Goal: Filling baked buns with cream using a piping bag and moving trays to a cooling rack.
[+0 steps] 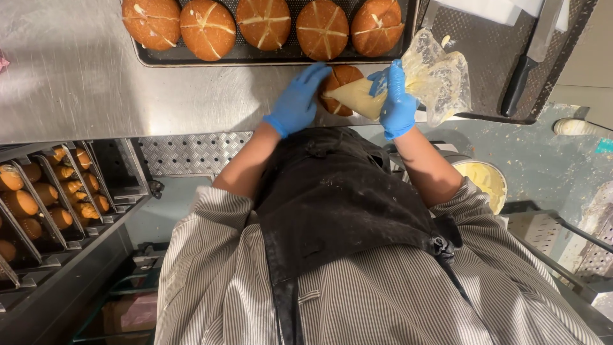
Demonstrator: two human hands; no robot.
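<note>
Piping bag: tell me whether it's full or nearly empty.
Partly full: the piping bag bulges with pale cream near the tip; its upper plastic is slack and crumpled.

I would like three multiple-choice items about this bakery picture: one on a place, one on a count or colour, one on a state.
1. Where is the bun under the hands?
A. on the steel table, near the tray
B. inside the rack
C. on the floor

2. How many buns show on the dark tray?
A. two
B. five
C. nine

3. What does the right hand do?
A. hangs free
B. holds a knife
C. grips the piping bag

Answers:
1 A: the bun lies on the steel table before the tray.
2 B: five cross-marked buns sit in a row.
3 C: the right hand closes around the piping bag; the left hand steadies the bun.
</note>
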